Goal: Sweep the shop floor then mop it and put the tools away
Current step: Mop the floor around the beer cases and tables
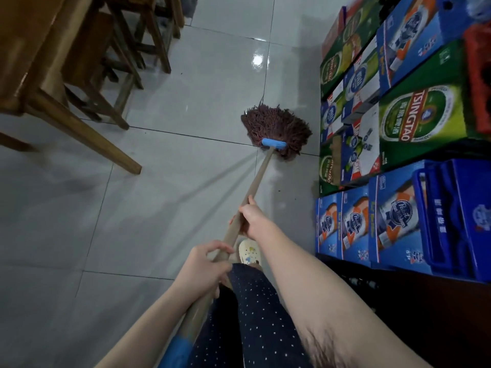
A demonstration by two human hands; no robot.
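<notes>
Right side: stacked beer cartons run along the floor edge, green Tsingtao cartons (422, 112) above, blue Pabst Blue Ribbon cartons (393, 221) below, with a blue plastic crate (457, 216) on the lower stack. Left side: wooden table (24, 49), one splayed table leg (87, 139) reaching out onto the tiles, and wooden stools (119, 62) tucked behind it, legs crowded together. Between them a lane of pale grey floor tiles (186, 102), glossy, a ceiling light mirrored in them further ahead. The lane is widest to the left of the mop and stays open straight ahead past the stools. The cartons close it on the right. A few dark specks (279, 191) lie near the carton fronts. Mop head (276, 128), reddish-brown strings in a blue clamp, lies flat on the tiles on a grout line, near the lowest cartons but not touching them. Mop handle (259, 179) slants back from it to me. My right hand (249, 217) is wrapped round the shaft about halfway down, thumb along the top. My left hand (204, 269) grips it closer to my body, fingers curled over. Blue end grip (175, 351) sits behind the left hand. My cream clog (249, 252) and dotted trouser leg (255, 314) sit just under the handle.
</notes>
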